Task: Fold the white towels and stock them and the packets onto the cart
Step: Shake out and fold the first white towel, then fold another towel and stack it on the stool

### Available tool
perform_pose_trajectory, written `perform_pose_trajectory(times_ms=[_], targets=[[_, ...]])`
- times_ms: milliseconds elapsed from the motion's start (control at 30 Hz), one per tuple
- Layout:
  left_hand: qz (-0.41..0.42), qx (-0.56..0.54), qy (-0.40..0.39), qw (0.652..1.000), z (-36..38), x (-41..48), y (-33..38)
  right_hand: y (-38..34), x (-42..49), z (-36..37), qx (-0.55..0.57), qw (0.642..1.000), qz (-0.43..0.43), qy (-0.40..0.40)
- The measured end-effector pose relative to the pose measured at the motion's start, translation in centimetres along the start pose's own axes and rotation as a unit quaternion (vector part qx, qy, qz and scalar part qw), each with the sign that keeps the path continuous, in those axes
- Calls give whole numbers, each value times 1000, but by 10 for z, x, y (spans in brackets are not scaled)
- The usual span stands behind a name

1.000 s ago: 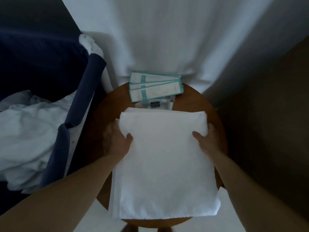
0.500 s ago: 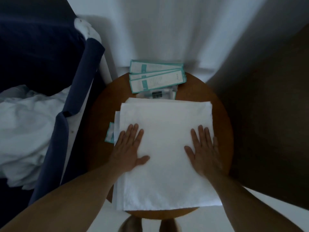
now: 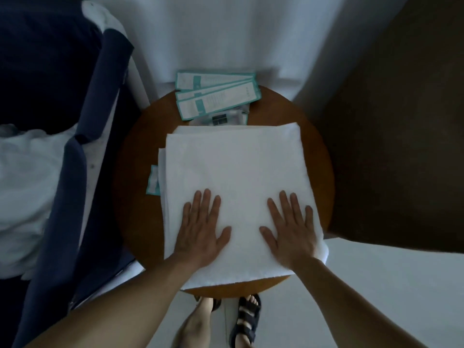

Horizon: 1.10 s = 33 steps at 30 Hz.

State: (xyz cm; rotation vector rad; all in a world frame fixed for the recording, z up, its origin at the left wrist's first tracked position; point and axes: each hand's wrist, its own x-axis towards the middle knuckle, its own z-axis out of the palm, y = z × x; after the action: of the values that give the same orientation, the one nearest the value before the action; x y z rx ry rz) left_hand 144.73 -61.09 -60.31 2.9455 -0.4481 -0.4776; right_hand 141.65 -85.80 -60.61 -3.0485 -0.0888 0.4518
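A folded white towel (image 3: 233, 167) lies on a round wooden surface (image 3: 135, 172), its near edge overhanging the rim; the left hand (image 3: 200, 234) and right hand (image 3: 292, 234) press flat on its near half, set apart, fingers straight and slightly spread, gripping nothing; more white layers show at its left edge, their number impossible to tell; teal-edged packets (image 3: 218, 96) fan out at the far rim, a dark-labelled packet (image 3: 221, 119) half hidden under the towel's far edge, another packet (image 3: 153, 180) peeping from under its left side, their print too blurred to read; left of the surface, a navy fabric-sided bin (image 3: 72, 184) holds crumpled white linen (image 3: 30, 184); a white curtain (image 3: 226, 33) hangs behind; a sandalled foot (image 3: 247, 320) stands on the pale floor (image 3: 376, 285).
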Motion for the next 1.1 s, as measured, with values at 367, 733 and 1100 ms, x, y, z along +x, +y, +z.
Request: perform_pose_trajectory(times_ms=[367,733,1100], targets=[[-45,22,-9,999,-33,-16,12,-6,-9,-26,11,1000,-5,-4],[-118,9,156,981,-272,-58,-47,-147,21,-244,105,979,-120,130],[-283,-63,168,942,-315,-147,-303,-386,70,-291,64,959,-274,39]])
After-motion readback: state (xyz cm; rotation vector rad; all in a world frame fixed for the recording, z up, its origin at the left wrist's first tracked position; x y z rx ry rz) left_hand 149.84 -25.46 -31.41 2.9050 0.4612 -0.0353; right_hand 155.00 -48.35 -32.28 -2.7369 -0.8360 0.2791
